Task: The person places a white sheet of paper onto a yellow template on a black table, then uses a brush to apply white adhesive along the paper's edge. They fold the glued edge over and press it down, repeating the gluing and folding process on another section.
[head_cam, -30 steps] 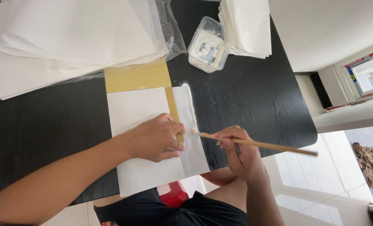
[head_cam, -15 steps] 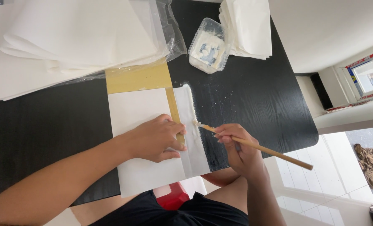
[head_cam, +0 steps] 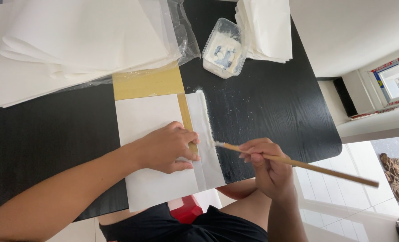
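My left hand [head_cam: 168,148] presses flat on a white paper sheet [head_cam: 148,121] that lies over a yellow-brown card [head_cam: 148,83] on the black table [head_cam: 271,112]. My right hand [head_cam: 266,166] grips a long wooden stick [head_cam: 307,166] like a brush. Its tip touches the right edge of a narrow folded white flap [head_cam: 204,134], where a line of white paste runs along the edge.
A clear plastic tub [head_cam: 224,49] with white paste stands at the back. Stacks of white paper [head_cam: 74,40] lie at the back left, partly in a clear plastic bag; a smaller folded stack [head_cam: 266,27] lies at the back right. The table's right edge drops to a pale floor.
The stick's tip has shifted slightly along the flap's edge and the stick's angle has changed. My left hand has stayed pressed on the paper.
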